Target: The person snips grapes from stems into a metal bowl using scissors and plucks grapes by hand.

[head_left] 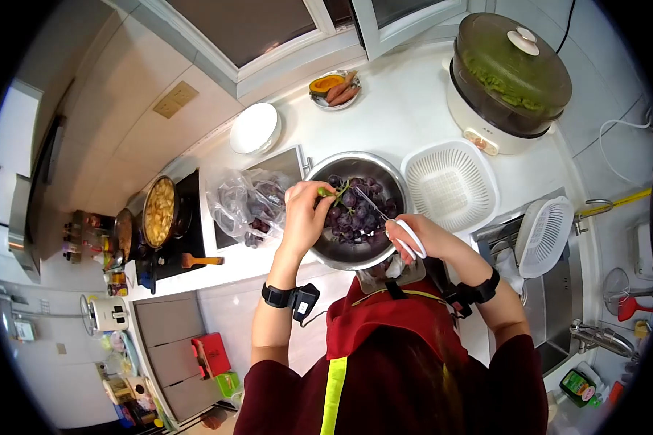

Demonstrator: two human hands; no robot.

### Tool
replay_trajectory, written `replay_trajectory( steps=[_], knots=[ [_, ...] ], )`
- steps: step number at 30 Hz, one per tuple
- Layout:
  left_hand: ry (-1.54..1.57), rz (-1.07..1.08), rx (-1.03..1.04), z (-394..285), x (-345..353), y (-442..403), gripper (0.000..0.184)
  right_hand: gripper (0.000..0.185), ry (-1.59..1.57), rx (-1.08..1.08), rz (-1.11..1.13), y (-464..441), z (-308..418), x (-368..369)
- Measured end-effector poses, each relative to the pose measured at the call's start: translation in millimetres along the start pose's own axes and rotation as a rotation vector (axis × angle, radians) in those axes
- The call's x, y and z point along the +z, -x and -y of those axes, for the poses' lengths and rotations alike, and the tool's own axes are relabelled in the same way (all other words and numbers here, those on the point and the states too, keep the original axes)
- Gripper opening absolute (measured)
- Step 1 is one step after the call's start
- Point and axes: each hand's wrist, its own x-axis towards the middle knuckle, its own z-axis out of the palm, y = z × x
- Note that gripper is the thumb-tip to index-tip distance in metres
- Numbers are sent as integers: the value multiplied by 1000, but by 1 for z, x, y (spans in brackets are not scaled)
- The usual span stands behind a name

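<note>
My left hand [308, 210] is closed on the green stem of a bunch of dark purple grapes [352, 214], over a wide steel bowl [399, 190]. In my right hand [422, 235] is a pair of scissors [412, 241] with white handles. Their blades reach in among the grapes near the stem; how far apart the blades are is hard to make out. Loose grapes lie in the bowl under the bunch. Left of the bowl, a clear plastic bag [232, 194] holds more dark grapes.
A white plastic basket [450, 185] stands right of the bowl, with a steamer [511, 80] behind it. At the back sit a plate of pumpkin and sweet potatoes [335, 90] and white bowls [256, 129]. A pan of food [159, 212] is on the left stove; a sink [559, 304] lies right.
</note>
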Motion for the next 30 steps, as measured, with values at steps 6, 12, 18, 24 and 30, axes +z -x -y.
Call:
replay_trajectory(
  steps=[6,12,18,24,30],
  knots=[
    [-12,19,-5,8,-7,20,13,60,86,88,112,-7,9,9],
    [-31,11,89,9,-3,24,16,63,121,134,72,-15,7,19],
    [-3,49,104,12,8,24,15,65,118,135,9,-22,0,24],
    [-10,86,74,14,13,25,16,63,159,147,-25,-18,-5,24],
    [16,99,83,21,9,24,17,62,131,108,-87,-13,-12,18]
  ],
)
